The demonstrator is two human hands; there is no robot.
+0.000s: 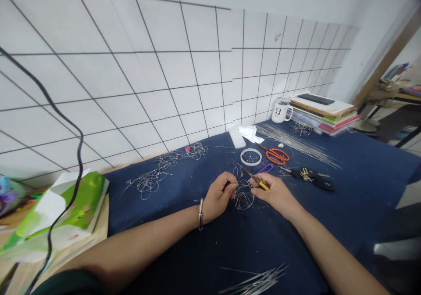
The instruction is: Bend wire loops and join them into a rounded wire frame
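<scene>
My left hand (223, 190), with a bracelet at the wrist, is closed in a pinch on the edge of a bent wire piece (244, 200). That piece is made of thin silvery loops and rests low over the dark blue cloth between my hands. My right hand (274, 192) is closed round yellow-handled pliers (262, 184), whose thin dark nose points up and left. Its fingertips are also close to the wire loops; whether they touch them I cannot tell. Just beyond my hands lie a round white dish (251, 157) of small beads and a purple-handled tool (265, 168).
Orange-handled scissors (277, 156) and a black-handled tool (309, 175) lie right of the dish. Straight wires (296, 143) spread behind, more wires (258, 282) in front. Looped wire pieces (151, 183) lie left. A mug (280, 110), stacked books (324, 113) and a tissue pack (88, 203) stand around.
</scene>
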